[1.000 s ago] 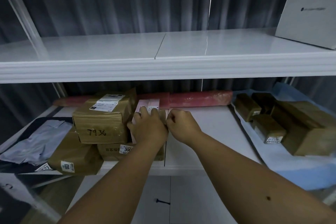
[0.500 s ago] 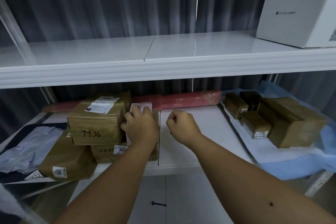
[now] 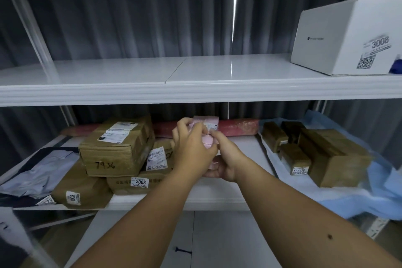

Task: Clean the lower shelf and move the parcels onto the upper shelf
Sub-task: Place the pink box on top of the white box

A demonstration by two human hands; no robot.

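From the head view, our only one, we have both hands on the pink parcel (image 3: 207, 131), which stands up on end in the middle of the lower shelf (image 3: 241, 152), just right of the stack of brown parcels (image 3: 117, 148) and in front of the long red roll (image 3: 237, 126) lying along the back. Our left hand (image 3: 191, 148) curls its fingers over the parcel's left side and upper edge, while our right hand (image 3: 226, 161) grips lower down, thumb pinching the front face and the other fingers tucked beneath, near the bottom end; how far they wrap behind it we cannot tell, since the hands cover most of the box. The relation that matters is this: the parcel's long axis runs roughly up and down, tipped a little away from us, and its top already sits close under the front lip of the upper shelf (image 3: 195, 91). The upper shelf lies above and beyond our fingers, so we judge the parcel must come toward us to clear that lip before going up and over. Both hands are equally near; the right carries from below, the left steadies on top. On the upper shelf the wide bare stretch left of the white box (image 3: 339, 39) looks the natural landing place.
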